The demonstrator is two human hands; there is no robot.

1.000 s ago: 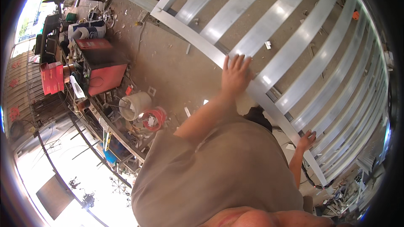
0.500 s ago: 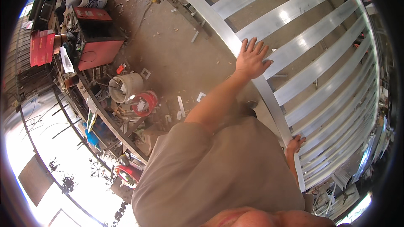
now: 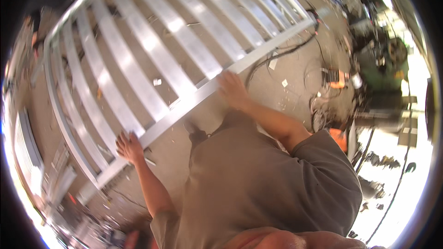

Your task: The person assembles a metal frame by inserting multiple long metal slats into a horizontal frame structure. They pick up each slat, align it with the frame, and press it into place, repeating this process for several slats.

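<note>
A large silver metal slatted panel [image 3: 171, 111] spreads across the upper left and middle, its long near rail running up toward the right. On that rail, near its lower left end, rests my left hand [image 3: 130, 148], its fingers spread over the metal. Farther right along the same rail is my right hand [image 3: 232, 90], which touches its edge. Motion smears the right fingers, so their hold does not show clearly. Between the rails run several flat, shiny slats [image 3: 150, 41], with brown floor visible through the gaps.
Dark cables [image 3: 295, 46] lie beyond the panel's right end. An orange-and-black device [image 3: 338, 78] sits among clutter on the right, near green machinery [image 3: 392, 71]. Long pale metal profiles [image 3: 28, 143] lie at the far left. Scraps litter the floor.
The view has swung round: the panel was at the right and now lies ahead and to the left. Both hands remain at its rail; the right hand is now blurred.
</note>
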